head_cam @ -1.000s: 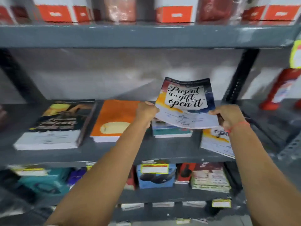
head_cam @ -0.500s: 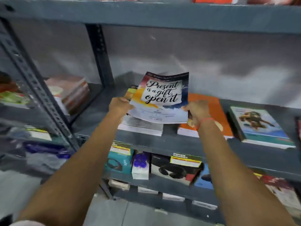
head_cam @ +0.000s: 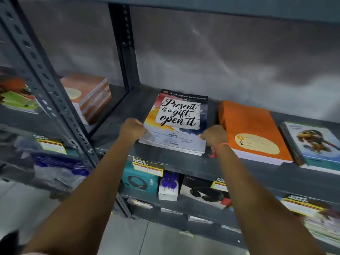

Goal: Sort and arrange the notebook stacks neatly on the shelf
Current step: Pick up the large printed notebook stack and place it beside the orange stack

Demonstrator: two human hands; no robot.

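Observation:
A notebook with "Present is a gift, open it" on its cover lies flat on top of a stack at the left end of the grey shelf. My left hand grips its near left corner. My right hand, with a red thread on the wrist, holds its near right corner. To the right lies an orange notebook stack, then a stack with a bird on a blue cover. Another orange stack sits in the bay to the left.
A slotted grey upright stands at the left, and a second post at the back. The shelf below holds headphone boxes and yellow price tags. Wrapped goods fill the left bay.
The notebook has gone from held tilted in the air to lying flat on the leftmost stack. Both hands lowered with it. My view has swung left over the last second.

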